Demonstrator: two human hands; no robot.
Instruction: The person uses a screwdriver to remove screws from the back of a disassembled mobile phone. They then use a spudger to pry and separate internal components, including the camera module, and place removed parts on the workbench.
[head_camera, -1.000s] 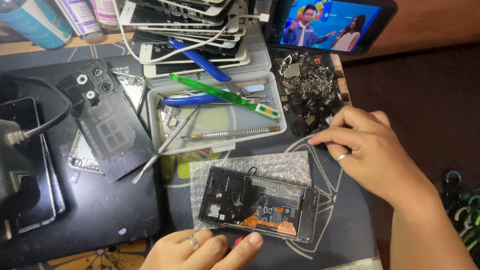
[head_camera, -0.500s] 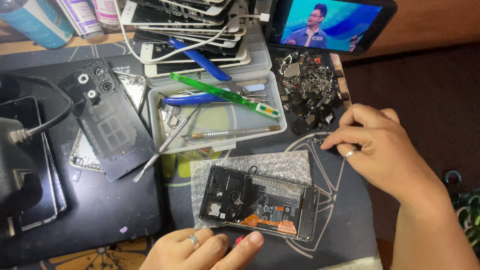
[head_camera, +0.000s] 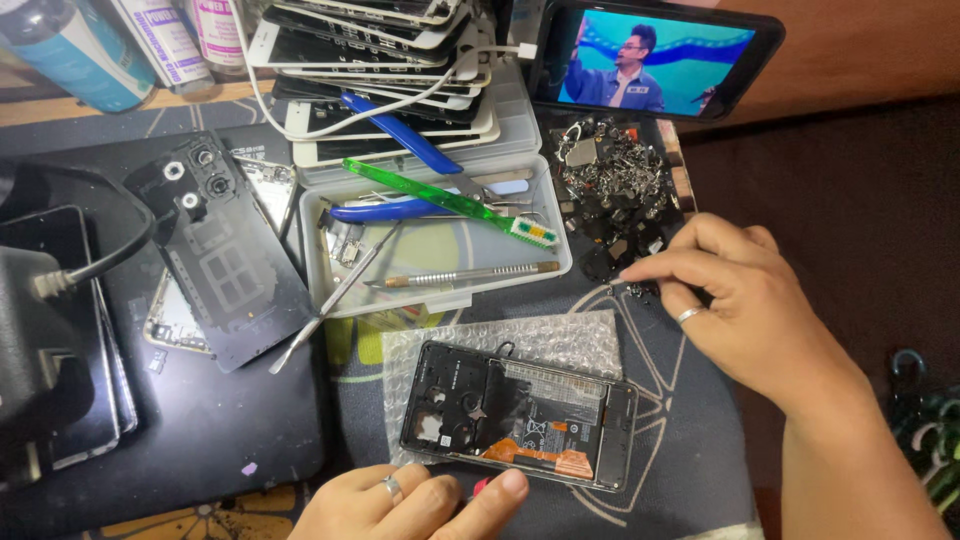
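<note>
Tool tray (head_camera: 440, 262) sits behind our opened phone (head_camera: 517, 417); left hand (head_camera: 420, 500) steadies its edge, right hand (head_camera: 745, 300) fingertips pinched together at parts pile (head_camera: 615, 185).

Opened black phone (head_camera: 518, 415), internals exposed, flat on bubble wrap (head_camera: 560, 340); loose small parts pile (head_camera: 615, 195) beyond.

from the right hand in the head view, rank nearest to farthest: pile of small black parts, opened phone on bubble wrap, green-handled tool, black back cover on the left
From the right hand:
1. Pile of small black parts, just beyond the fingertips.
2. Opened phone, below and left, on the bubble wrap.
3. Green-handled tool, across the clear tray, upper left.
4. Black back cover, far left.
</note>
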